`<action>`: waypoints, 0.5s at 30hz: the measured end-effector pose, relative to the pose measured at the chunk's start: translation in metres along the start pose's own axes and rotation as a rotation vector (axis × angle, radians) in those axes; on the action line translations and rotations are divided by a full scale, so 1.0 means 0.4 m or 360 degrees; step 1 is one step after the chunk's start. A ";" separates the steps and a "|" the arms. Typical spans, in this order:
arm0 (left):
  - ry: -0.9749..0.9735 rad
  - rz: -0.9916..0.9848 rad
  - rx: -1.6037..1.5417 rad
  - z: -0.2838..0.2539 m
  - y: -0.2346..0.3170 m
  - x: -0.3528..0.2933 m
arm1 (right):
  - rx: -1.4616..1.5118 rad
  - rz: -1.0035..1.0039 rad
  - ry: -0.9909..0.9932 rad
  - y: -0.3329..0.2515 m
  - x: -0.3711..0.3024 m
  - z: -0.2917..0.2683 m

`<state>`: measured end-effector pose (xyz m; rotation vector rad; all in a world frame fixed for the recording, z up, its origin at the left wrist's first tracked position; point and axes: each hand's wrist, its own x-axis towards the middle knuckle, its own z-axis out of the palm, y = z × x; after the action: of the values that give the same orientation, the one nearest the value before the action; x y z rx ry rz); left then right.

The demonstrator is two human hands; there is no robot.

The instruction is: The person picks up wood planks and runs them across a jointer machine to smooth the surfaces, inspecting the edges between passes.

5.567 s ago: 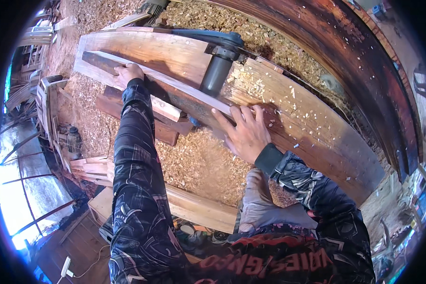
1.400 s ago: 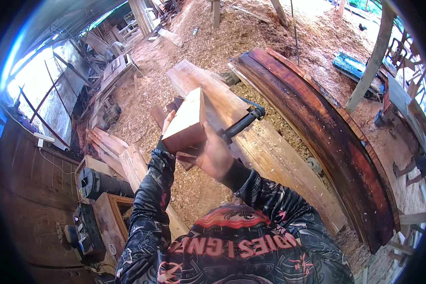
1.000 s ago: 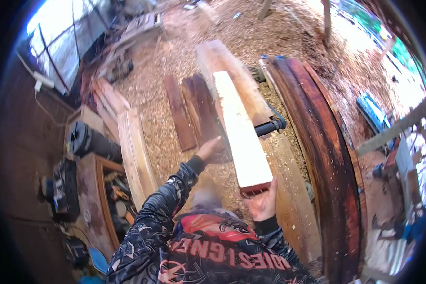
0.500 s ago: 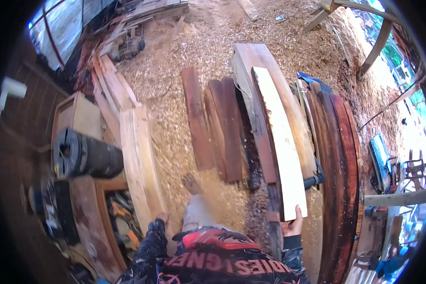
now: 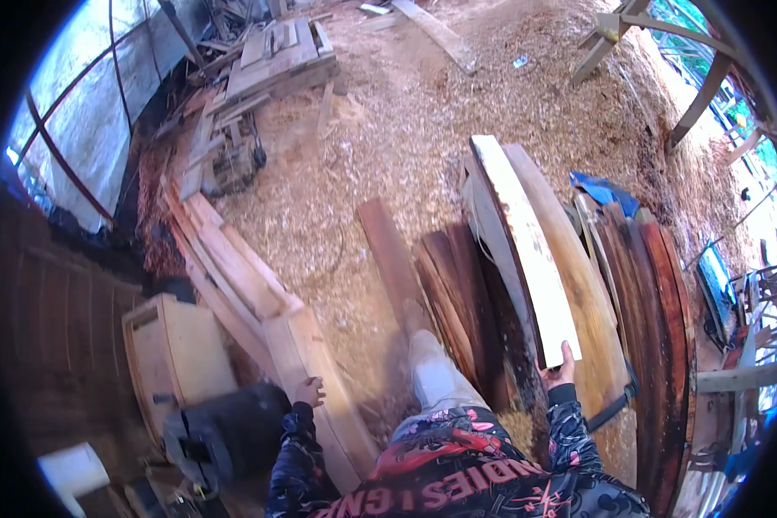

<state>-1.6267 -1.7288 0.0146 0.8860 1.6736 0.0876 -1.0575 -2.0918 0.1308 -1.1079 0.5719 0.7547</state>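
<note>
My right hand grips the near end of a long pale plank, its thumb on the bright face and its fingers underneath. The plank has a dark, rough edge on its left. It lies lengthwise along a wider tan board, though I cannot tell how much of it touches. My left hand is empty, its fingers loosely bent and apart, just over the left edge of a thick light-coloured beam.
Reddish-brown boards lie left of the plank, and dark slabs line its right. A black cylinder and a wooden cabinet stand at left. Shavings cover the ground. Lumber is stacked at the far left.
I have stepped forward between the wood rows, and the plank has moved farther forward with my right hand on its end. My left hand has moved forward along the light beam.
</note>
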 end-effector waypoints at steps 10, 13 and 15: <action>0.0046 -0.0201 0.0851 -0.140 0.793 0.292 | -0.0248 -0.0114 -0.0067 -0.129 0.543 0.892; -0.0043 0.0158 0.0346 -0.078 1.093 0.373 | -0.0515 -0.0322 -0.0056 -0.302 0.844 1.129; -0.0022 0.0185 0.0197 -0.085 1.231 0.411 | -0.1213 -0.0409 0.0218 -0.373 0.953 1.343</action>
<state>-1.4146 -1.2697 0.1371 1.0751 1.6278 0.0572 -0.6809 -1.5313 0.1231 -1.9078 0.2361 0.6859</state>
